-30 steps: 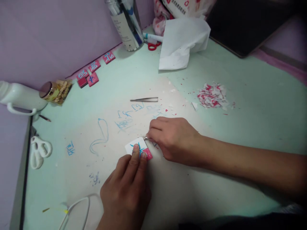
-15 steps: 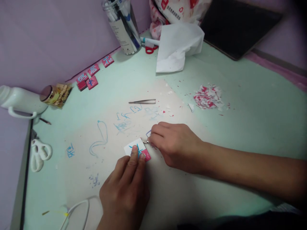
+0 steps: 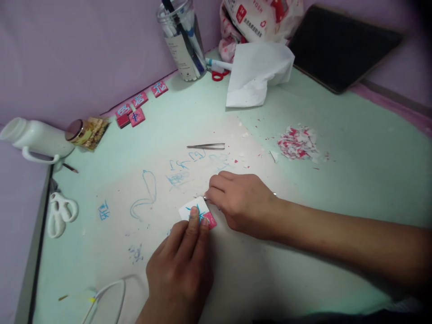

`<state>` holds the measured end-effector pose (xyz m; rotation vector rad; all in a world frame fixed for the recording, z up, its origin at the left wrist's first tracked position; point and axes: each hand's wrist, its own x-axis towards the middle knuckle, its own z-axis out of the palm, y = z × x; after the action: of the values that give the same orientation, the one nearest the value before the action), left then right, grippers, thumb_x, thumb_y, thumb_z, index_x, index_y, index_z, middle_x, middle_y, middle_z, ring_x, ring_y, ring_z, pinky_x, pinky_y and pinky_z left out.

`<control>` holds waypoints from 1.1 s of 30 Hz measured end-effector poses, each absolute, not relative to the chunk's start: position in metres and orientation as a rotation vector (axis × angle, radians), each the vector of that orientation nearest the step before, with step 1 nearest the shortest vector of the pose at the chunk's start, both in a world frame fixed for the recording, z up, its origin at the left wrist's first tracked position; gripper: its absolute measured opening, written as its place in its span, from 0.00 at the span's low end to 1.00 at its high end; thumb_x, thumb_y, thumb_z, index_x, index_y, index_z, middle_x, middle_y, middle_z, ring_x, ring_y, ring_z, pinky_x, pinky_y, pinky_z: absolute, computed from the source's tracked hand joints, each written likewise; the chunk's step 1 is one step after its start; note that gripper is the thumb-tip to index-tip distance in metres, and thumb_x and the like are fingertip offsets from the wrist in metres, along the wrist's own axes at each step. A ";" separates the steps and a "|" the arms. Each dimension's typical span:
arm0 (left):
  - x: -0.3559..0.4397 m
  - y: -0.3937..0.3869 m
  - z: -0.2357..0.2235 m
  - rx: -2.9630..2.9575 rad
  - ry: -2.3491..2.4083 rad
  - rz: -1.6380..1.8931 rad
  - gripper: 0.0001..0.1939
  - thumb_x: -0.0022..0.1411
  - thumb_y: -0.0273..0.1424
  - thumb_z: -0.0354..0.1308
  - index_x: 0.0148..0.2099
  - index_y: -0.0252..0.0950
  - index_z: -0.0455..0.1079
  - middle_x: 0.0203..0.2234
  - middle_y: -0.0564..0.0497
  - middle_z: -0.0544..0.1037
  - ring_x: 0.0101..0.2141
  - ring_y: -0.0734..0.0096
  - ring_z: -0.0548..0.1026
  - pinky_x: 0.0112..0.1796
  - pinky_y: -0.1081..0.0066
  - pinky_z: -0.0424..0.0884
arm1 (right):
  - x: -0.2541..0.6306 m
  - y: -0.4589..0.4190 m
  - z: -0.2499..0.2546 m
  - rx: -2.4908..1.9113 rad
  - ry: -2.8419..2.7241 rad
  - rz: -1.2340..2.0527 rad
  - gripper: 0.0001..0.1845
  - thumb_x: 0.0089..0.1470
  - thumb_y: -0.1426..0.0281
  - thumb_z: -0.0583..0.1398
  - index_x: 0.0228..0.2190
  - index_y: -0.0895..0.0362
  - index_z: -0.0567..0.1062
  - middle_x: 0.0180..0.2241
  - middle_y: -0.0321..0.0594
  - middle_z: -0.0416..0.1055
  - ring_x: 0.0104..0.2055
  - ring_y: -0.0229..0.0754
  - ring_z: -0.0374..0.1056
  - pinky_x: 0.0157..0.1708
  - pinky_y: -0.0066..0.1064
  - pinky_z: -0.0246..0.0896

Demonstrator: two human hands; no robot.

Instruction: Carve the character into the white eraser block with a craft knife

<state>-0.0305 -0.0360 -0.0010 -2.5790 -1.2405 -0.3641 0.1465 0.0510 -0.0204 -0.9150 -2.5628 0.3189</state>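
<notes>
My left hand (image 3: pixel 180 270) presses two fingertips down on a small square block (image 3: pixel 197 212), white on top with blue marker strokes and a pink patch at its right corner. My right hand (image 3: pixel 241 202) is closed around a small metal tool whose tip (image 3: pixel 205 197) touches the block's upper right edge; most of the tool is hidden in the fist. Both hands rest on the pale green table (image 3: pixel 354 180).
Metal tweezers (image 3: pixel 206 146) lie beyond the hands. A heap of pink and white shavings (image 3: pixel 297 143) sits to the right. Pink blocks (image 3: pixel 135 110), a pen jar (image 3: pixel 184 40), tissue (image 3: pixel 256 74), a dark tablet (image 3: pixel 340 45), white scissors (image 3: pixel 59 213) and a white bottle (image 3: pixel 37 139) ring the table.
My right hand with the tool drew slightly away to the right, then came back against the block's edge. My left fingers stayed on the block. The view shifted a little.
</notes>
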 end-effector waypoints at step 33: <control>-0.024 -0.030 0.002 -2.543 -1.290 -0.432 0.18 0.52 0.13 0.49 0.41 0.30 0.73 0.40 0.42 0.81 0.32 0.65 0.76 0.26 0.71 0.74 | 0.154 0.054 -0.022 -0.845 -2.593 0.202 0.10 0.46 0.82 0.54 0.28 0.60 0.73 0.29 0.42 0.69 0.30 0.41 0.58 0.24 0.32 0.43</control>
<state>-0.0239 -0.0299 0.0019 -2.5431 -1.2899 -0.4322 0.1539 0.0537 -0.0219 -0.8448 -2.5926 0.2022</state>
